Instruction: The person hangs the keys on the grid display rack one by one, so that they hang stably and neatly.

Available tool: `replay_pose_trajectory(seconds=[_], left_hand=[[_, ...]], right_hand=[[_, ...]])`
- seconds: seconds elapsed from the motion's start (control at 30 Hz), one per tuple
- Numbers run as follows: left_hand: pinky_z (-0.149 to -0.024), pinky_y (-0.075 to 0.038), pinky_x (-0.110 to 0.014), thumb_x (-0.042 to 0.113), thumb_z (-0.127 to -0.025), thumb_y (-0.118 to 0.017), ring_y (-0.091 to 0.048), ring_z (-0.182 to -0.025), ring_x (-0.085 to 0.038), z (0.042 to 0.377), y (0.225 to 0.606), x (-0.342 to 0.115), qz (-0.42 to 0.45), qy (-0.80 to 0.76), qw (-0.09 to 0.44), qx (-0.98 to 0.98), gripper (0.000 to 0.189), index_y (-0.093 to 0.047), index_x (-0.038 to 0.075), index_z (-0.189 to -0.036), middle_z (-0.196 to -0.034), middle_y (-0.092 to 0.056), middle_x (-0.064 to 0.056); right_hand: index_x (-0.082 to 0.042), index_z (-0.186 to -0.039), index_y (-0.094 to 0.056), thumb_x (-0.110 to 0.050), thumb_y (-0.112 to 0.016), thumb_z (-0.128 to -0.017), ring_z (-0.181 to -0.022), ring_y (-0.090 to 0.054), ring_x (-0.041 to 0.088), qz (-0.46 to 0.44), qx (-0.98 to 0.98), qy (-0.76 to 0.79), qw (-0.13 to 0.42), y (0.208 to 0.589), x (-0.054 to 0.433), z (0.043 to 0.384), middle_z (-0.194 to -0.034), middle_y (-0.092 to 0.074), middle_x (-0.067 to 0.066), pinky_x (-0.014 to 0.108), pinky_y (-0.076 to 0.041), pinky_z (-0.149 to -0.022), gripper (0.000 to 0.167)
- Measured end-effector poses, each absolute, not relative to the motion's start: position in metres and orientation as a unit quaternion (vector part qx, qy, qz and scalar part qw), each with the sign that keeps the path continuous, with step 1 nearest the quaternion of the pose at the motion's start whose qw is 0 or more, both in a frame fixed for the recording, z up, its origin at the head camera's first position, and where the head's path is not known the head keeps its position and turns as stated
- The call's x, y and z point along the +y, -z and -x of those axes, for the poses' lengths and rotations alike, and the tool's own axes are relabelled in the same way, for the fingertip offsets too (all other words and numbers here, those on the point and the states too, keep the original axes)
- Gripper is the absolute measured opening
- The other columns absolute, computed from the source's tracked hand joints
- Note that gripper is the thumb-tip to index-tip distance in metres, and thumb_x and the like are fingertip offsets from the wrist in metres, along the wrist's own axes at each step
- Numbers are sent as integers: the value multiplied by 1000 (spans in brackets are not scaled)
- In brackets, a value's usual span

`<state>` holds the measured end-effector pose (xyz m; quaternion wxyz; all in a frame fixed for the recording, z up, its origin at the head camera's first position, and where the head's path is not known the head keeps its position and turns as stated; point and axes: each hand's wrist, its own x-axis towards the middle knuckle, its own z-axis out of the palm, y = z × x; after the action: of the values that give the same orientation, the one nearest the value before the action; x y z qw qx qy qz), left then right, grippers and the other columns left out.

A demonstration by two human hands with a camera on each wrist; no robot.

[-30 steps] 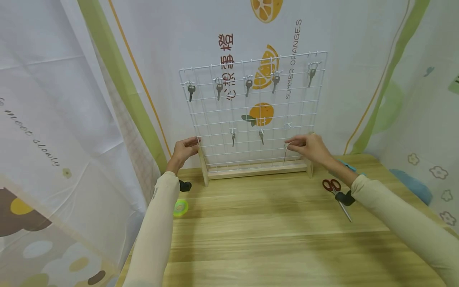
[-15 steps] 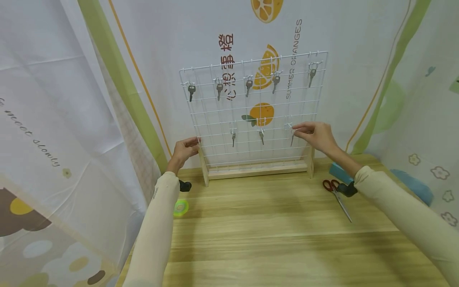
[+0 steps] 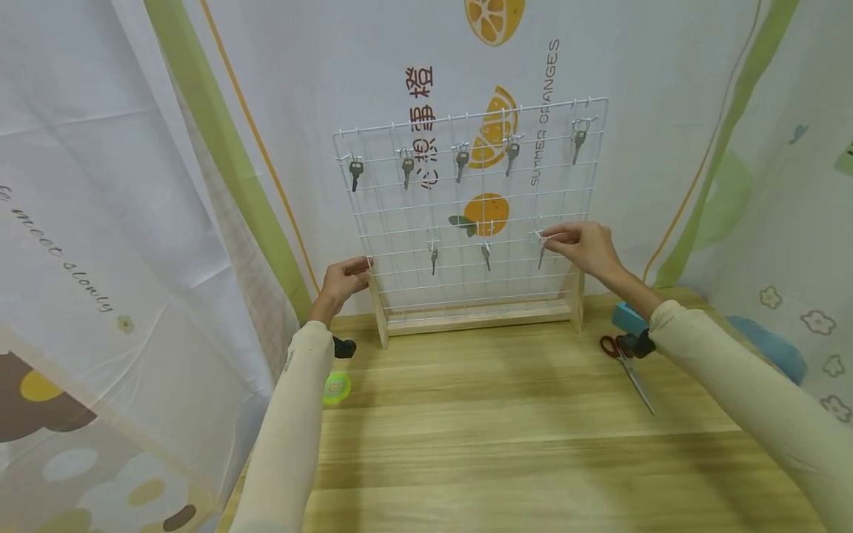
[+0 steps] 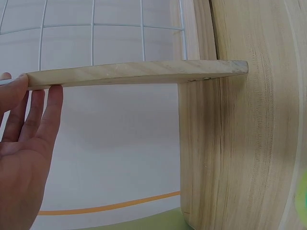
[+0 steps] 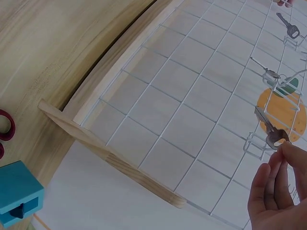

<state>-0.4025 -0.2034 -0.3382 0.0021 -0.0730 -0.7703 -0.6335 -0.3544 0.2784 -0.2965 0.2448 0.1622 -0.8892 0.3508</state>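
A white wire grid [image 3: 470, 116] stands upright on a wooden base [image 3: 480, 323] at the back of the table. My left hand [image 3: 343, 283] holds the wooden side post [image 4: 120, 72], thumb on one side and fingers on the other. At the lower right of the grid, my right hand [image 3: 588, 248] pinches a key [image 5: 271, 129] by its head, beside a white wire hook [image 5: 254, 146]. Whether the key's ring is on that hook is hidden by the fingers. Several keys [image 3: 462, 164] hang in the upper row. Two more, a left key [image 3: 435, 259] and a middle key [image 3: 486, 256], hang lower.
Red-handled scissors [image 3: 637, 386] lie on the table [image 3: 466, 429] at the right, near a blue box [image 5: 21, 189]. A yellow-green round object [image 3: 337, 387] sits by the left forearm. A printed white curtain [image 3: 293, 96] hangs behind the grid.
My right hand has risen with the key from below the lower right hook up to it, then shifted slightly further upward. The left hand stays on the post.
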Motion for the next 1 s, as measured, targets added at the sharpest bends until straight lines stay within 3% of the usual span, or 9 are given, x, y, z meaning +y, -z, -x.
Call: replay_pose_trajectory(seconds=[0.13,0.23,0.33,0.4,0.47,0.57,1.0], left_hand=[[-112,-50,-42,-4,-106,-54,-51,-140,-38,402,339,-203,75,632,3,-771,47,-47,-4,-153,-153,-50,-23],[-113,-49,-43,-4,-106,-54,-50,-141,-38,402,338,-203,76,634,-1,-770,48,-46,-4,-154,-155,-49,-23],[-114,-47,-43,-3,-107,-53,-48,-142,-37,401,338,-204,77,634,-6,-770,49,-44,-3,-155,-156,-47,-22],[-115,-47,-43,-2,-107,-53,-48,-142,-37,401,338,-204,75,634,-8,-770,49,-44,-2,-155,-157,-47,-22],[-113,-49,-41,-2,-107,-54,-49,-142,-37,401,337,-203,75,631,-5,-772,49,-45,-2,-155,-156,-48,-21],[-111,-52,-39,-2,-106,-55,-51,-140,-36,402,337,-203,72,628,1,-775,49,-47,-1,-154,-155,-50,-21],[-114,-48,-42,-4,-106,-54,-50,-141,-37,400,336,-203,72,638,-5,-766,49,-46,-3,-154,-155,-49,-21]], right_hand=[[-2,-112,-80,-13,-78,-96,-82,-77,30,-160,-890,-351,244,298,277,358,-99,-78,19,7,-48,-58,20],[-1,-112,-80,-12,-78,-95,-75,-75,11,-161,-889,-354,242,298,276,359,-99,-78,20,6,-47,-58,21],[-1,-112,-80,-12,-79,-95,-72,-70,0,-159,-887,-360,240,299,275,363,-99,-78,20,6,-47,-58,21],[-1,-112,-80,-12,-79,-95,-73,-73,5,-153,-888,-361,242,301,275,366,-99,-78,20,6,-47,-58,20],[-1,-111,-80,-12,-79,-95,-80,-77,21,-149,-888,-359,245,302,274,369,-99,-78,20,6,-46,-59,20],[-1,-111,-80,-12,-78,-95,-88,-77,36,-143,-889,-358,248,302,272,372,-99,-78,20,6,-45,-61,19],[2,-113,-78,-10,-80,-93,-90,-75,41,-133,-883,-377,246,305,271,379,-101,-76,23,3,-45,-56,23]])
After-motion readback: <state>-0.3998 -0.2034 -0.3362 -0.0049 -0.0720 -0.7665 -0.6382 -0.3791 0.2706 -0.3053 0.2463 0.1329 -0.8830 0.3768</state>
